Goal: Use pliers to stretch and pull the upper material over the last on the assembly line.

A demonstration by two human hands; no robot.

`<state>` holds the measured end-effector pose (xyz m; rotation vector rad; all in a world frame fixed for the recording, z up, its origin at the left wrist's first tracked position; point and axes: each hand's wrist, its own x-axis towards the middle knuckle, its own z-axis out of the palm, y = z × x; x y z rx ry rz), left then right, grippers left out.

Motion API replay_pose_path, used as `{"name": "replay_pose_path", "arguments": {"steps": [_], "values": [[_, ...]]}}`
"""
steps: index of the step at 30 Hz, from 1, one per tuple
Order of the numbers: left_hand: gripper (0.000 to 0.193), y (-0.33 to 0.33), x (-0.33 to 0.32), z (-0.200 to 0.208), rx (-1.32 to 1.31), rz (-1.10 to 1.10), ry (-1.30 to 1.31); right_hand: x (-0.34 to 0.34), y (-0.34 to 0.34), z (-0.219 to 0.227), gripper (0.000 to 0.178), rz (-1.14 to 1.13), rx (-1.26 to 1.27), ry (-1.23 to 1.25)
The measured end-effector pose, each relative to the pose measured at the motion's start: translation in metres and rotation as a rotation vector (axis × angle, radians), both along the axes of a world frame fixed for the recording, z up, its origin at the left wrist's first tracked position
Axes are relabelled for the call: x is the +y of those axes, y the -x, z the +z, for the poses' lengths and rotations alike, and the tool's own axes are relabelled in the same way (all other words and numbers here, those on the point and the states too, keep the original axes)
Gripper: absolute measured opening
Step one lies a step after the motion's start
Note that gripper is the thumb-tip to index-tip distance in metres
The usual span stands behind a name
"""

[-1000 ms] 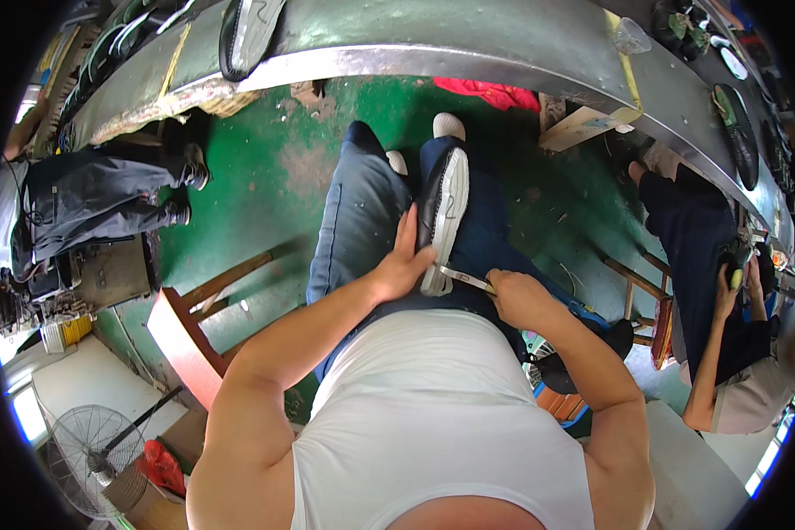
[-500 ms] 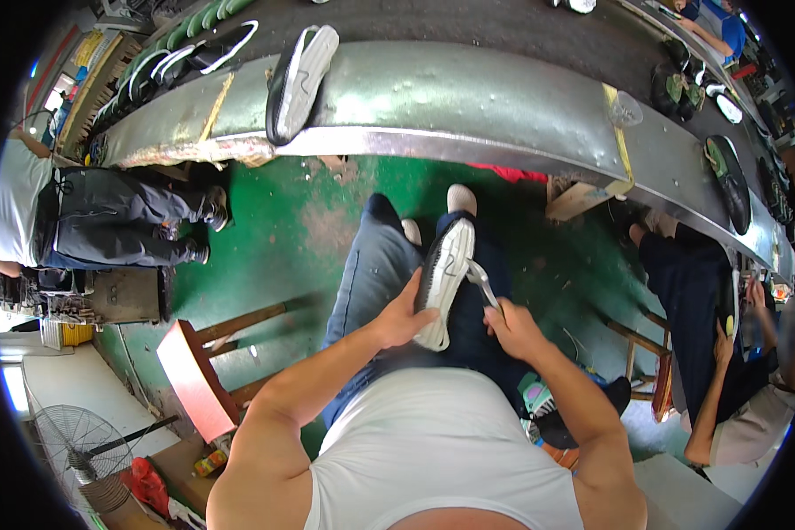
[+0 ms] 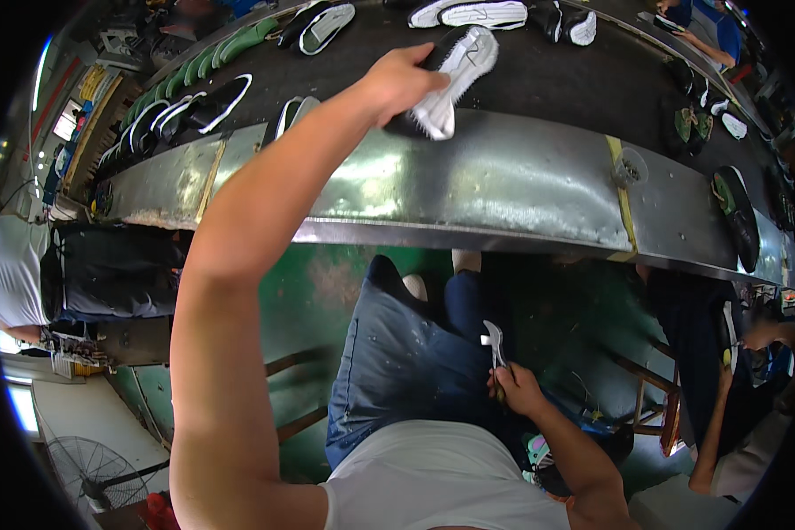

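Above the dark belt beyond the metal ledge, my left hand [image 3: 404, 84] grips a shoe upper [image 3: 455, 84], its white underside turned up and edged with jagged folds. My fingers are at the shoe's near left side, partly hidden behind it. Close to my right thigh, my right hand [image 3: 515, 389] is closed round the handles of metal pincers [image 3: 495, 344], whose head points away from me. A small white bit shows at the pincers' head. No shoe lies on my lap.
A metal ledge [image 3: 468, 194] runs across in front of my knees, the dark belt [image 3: 556, 93] behind it. Several shoes [image 3: 484, 14] lie along the belt. A clear cup [image 3: 629, 166] stands on the ledge. Co-workers sit at right and stand at left; a fan [image 3: 93, 477] is lower left.
My left hand has gone from my lap up and forward over the belt, a shoe in its grip. The pincers in my right hand have moved away from the shoe and stay near my lap.
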<state>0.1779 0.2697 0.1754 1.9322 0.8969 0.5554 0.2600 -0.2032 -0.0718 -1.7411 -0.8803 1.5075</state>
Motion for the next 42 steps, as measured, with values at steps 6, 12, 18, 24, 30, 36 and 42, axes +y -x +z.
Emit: {"name": "replay_pose_path", "arguments": {"steps": [6,12,18,24,30,36,42], "values": [[0.047,-0.057,0.091,-0.067,1.106,-0.252,-0.906,0.001,-0.003,-0.007,0.032,-0.128,0.224,0.023],[0.072,0.055,0.114,-0.025,0.756,0.186,-0.985,-0.003,-0.009,-0.013,0.039,-0.213,0.338,-0.006],[0.064,0.203,0.134,-0.040,0.458,0.388,0.265,0.005,-0.009,-0.006,0.040,-0.122,0.305,0.027],[0.055,0.209,-0.022,-0.026,-0.209,0.178,0.442,-0.007,0.007,-0.001,0.026,-0.096,0.092,0.039],[0.073,0.183,-0.239,-0.129,-0.475,0.068,0.420,-0.003,0.025,0.067,0.025,0.067,-0.185,-0.237],[0.054,0.177,-0.289,-0.201,-0.477,0.058,0.499,0.022,0.052,0.125,0.031,0.253,-0.149,-0.249],[0.050,0.185,-0.284,-0.193,-0.358,-0.037,0.420,0.047,0.053,0.113,0.030,0.330,0.047,-0.157]]}}
